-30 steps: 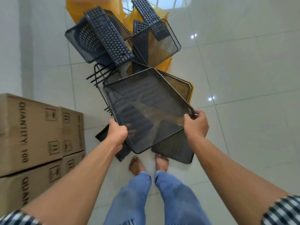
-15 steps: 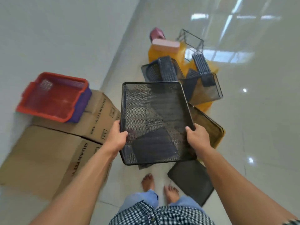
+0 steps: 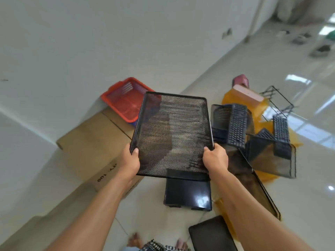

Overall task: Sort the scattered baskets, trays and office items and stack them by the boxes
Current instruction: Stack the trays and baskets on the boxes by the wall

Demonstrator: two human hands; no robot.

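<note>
I hold a black mesh tray up in front of me, above the floor. My left hand grips its near left corner and my right hand grips its near right corner. Behind it, cardboard boxes stand against the wall, with a red plastic basket on top, nested in a blue one. To the right lies a pile of black mesh baskets and two keyboards on yellow plastic sheeting.
A glossy black tray lies on the tiled floor below the held one, another dark flat tray near my feet. A wire rack and a pink box sit behind the pile. The white wall runs along the left.
I have lifted the mesh tray higher and swung it left toward the boxes and red basket. My view has turned left, so the pile now lies to the right.
</note>
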